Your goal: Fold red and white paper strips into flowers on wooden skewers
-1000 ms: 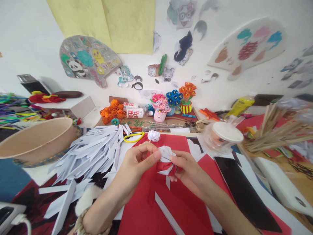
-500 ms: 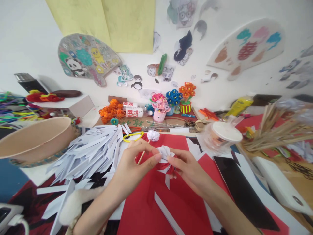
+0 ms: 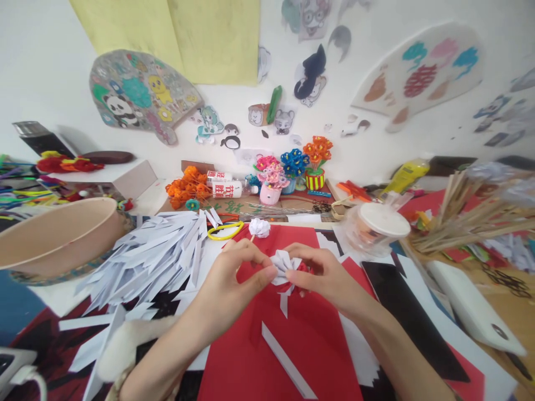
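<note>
Between my two hands is a folded white paper flower (image 3: pixel 285 267), with some red showing at its right side and a white strip end hanging below. My left hand (image 3: pixel 240 273) pinches its left edge between thumb and fingers. From the other side, my right hand (image 3: pixel 321 275) grips it, thumb in front and fingers partly hidden behind. Under my hands lies red paper (image 3: pixel 271 356), and on it rests one loose white paper strip (image 3: pixel 286 359). Just beyond my left hand stands a finished-looking white paper ball flower (image 3: pixel 259 227) on a thin stick.
Left lies a heap of white paper strips (image 3: pixel 154 256) beside a round beige basket (image 3: pixel 62 234). A yellow ring (image 3: pixel 225 230), orange flowers (image 3: pixel 188 186) and small flower pots (image 3: pixel 270 194) stand at the back. Right are a lidded tub (image 3: pixel 382 220), a black flat panel (image 3: pixel 413 317) and wooden sticks (image 3: pixel 443 223).
The white paper flower has turned slightly in my fingers, so more of its folded face shows toward me. Both hands keep hold of it. The camera view has shifted a little.
</note>
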The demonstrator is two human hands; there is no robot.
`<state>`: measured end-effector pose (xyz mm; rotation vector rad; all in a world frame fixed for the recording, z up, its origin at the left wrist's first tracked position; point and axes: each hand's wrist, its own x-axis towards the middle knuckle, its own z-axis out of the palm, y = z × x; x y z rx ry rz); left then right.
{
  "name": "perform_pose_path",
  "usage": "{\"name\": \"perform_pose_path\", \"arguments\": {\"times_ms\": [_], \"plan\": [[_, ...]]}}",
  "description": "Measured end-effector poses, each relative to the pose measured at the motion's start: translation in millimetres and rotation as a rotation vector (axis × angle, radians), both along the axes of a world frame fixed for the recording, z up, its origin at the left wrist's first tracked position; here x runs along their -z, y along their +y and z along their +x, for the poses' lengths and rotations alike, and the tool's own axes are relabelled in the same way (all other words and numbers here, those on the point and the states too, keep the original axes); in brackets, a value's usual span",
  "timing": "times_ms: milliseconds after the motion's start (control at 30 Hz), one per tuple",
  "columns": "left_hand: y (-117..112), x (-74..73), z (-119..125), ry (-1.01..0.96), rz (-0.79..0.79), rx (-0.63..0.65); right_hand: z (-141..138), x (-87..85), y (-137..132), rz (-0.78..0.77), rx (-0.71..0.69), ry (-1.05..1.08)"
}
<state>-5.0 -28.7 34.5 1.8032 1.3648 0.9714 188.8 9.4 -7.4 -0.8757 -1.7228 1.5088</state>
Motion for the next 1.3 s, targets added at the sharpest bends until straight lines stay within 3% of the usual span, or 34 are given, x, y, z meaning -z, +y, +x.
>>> {"name": "perform_pose_path", "arguments": {"times_ms": [233, 467, 700, 867, 1033, 1300], "plan": [[-2.9, 5.1, 3.9, 0.059, 0.051, -0.136, -2.9, 5.1, -0.5, 0.123, 0.111, -0.024], [-4.0, 13.7, 6.1, 0.171, 0.263, -0.176, -4.1, 6.1, -3.4, 0.195, 0.204, -0.009], [-6.8, 23.1, 14.8, 0.254, 0.349, -0.295, -10.3, -3.5, -14.6, 0.548, 0.309, -0.063], [-4.4, 21.7, 11.3, 0.246, 0.336, -0.260, -9.6, -4.7, -17.2, 0.771, 0.326, -0.119], [1.7, 17.9, 2.1, 0.053, 0.163, -0.107, -6.4, -2.2, -11.6, 0.658, 0.311, -0.101], [0.1, 16.4, 5.5, -0.035, 0.076, -0.156, -6.0, 3.6, -10.0, 0.376, 0.269, -0.036]]}}
